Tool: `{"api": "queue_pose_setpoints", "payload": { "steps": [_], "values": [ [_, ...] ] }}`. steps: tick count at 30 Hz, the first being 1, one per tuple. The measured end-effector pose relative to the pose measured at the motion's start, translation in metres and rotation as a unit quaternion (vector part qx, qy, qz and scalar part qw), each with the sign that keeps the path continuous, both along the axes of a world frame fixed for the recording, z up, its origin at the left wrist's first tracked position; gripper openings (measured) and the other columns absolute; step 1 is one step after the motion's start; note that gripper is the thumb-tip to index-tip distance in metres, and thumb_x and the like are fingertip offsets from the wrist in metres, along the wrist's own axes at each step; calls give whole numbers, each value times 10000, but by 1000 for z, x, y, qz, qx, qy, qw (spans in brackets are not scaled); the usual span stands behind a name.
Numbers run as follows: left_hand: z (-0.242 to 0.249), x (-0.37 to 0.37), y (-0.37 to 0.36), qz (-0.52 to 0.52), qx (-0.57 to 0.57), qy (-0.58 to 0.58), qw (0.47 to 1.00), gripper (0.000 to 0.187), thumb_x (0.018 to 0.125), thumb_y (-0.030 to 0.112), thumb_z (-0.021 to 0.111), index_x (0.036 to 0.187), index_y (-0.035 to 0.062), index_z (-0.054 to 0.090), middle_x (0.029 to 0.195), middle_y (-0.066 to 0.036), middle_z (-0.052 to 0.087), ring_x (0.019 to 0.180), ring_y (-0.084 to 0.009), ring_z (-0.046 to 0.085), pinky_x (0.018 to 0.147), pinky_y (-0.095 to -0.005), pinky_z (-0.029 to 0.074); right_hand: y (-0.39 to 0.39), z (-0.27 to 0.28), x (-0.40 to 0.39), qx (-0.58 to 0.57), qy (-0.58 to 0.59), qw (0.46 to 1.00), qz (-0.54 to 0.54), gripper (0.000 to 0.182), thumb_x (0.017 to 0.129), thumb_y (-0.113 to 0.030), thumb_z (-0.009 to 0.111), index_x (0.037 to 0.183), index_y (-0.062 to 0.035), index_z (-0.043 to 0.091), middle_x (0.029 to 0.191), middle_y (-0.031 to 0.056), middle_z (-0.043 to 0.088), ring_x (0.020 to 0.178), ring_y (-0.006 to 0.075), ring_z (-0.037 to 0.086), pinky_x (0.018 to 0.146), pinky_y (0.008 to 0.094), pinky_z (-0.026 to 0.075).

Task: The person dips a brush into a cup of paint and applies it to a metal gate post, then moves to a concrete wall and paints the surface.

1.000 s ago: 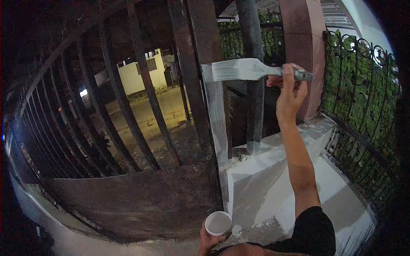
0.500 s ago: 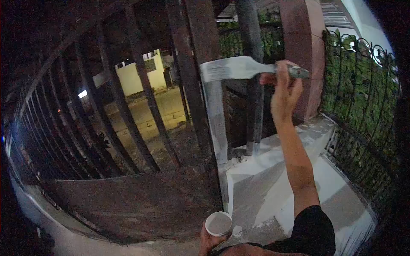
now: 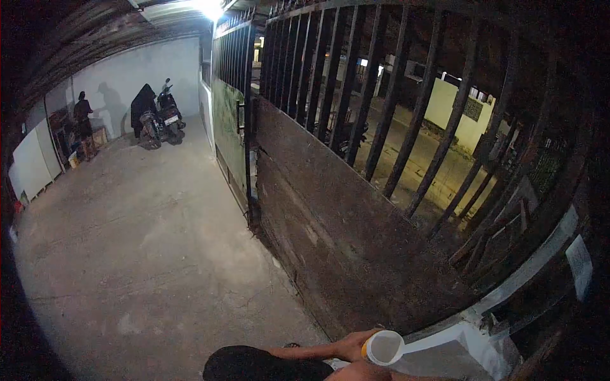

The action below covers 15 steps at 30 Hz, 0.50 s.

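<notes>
At the bottom of the head view, my left hand point(image 3: 353, 346) is wrapped around a small cup point(image 3: 369, 351) with a white rim and a yellow side. Something pale grey-white shows inside it. The cup is close to the foot of the dark metal gate point(image 3: 356, 235). My right hand is out of view, and I cannot make out the paintbrush. At the right edge stands a white-coated bar point(image 3: 534, 254), with a pale patch point(image 3: 579, 265) beside it that I cannot identify.
A concrete floor point(image 3: 146, 254) stretches to the left. Against the far wall point(image 3: 178, 63) stands a motorcycle point(image 3: 166, 117), and a person point(image 3: 84, 120) is to its left. A greenish gate panel point(image 3: 230, 127) adjoins the barred gate. White-splashed masonry point(image 3: 467, 340) lies at lower right.
My view has swung left, from the bars and ledge to the floor and far wall. The right hand with the paintbrush has left the picture. My left hand still holds the cup.
</notes>
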<state>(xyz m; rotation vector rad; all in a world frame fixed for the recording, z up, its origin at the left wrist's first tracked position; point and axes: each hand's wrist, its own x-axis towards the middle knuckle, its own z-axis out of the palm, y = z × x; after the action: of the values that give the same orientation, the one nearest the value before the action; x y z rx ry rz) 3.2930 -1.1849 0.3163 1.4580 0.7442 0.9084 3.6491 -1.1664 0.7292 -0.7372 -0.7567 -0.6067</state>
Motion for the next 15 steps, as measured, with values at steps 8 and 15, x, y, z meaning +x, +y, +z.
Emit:
{"api": "queue_pose_setpoints", "payload": {
  "steps": [8, 15],
  "values": [
    [-23, 9, -5, -2, -16, -76, 997, 1042, 676, 411, 974, 1524, 113, 447, 1446, -123, 584, 1355, -280, 544, 1148, -463, 415, 4, -20, 64, -302, -2, 916, -265, 602, 1036, -505, 549, 1457, -82, 473, 1319, 204, 640, 1128, 353, 677, 948, 507, 540],
    [49, 0, 8, 36, 2, 109, 993, 1018, 618, 341, 1014, 1421, 20, 478, 1354, -129, 631, 1257, -259, 620, 1079, -442, 506, 29, 23, -4, 109, -22, 981, 156, 285, 1039, -240, 644, 1235, -37, 604, 866, 118, 713, 670, 205, 670, 635, 343, 551]
  ]
}}
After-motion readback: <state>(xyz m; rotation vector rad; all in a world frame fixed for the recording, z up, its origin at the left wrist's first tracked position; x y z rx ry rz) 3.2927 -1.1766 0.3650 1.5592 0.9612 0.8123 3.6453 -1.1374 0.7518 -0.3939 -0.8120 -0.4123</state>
